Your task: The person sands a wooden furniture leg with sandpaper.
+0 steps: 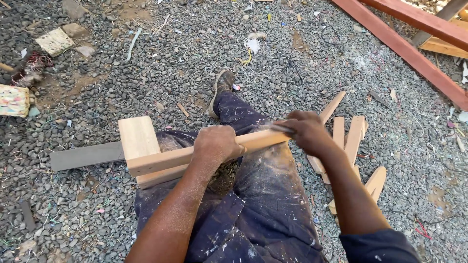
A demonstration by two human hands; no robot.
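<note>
Wood strip (170,158) lies across your lap, long axis running left to right. Your left hand (217,143) closes around its middle; your right hand (304,134) grips a thin blade (278,128) at its right end.

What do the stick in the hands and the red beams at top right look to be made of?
The stick under the left hand looks like pale bare wood: unfinished, grain showing, square-cut. The red beams look like timber coated in reddish paint or primer, though painted metal can't be ruled out. The right hand holds a thin blurred tool, material unclear.
</note>
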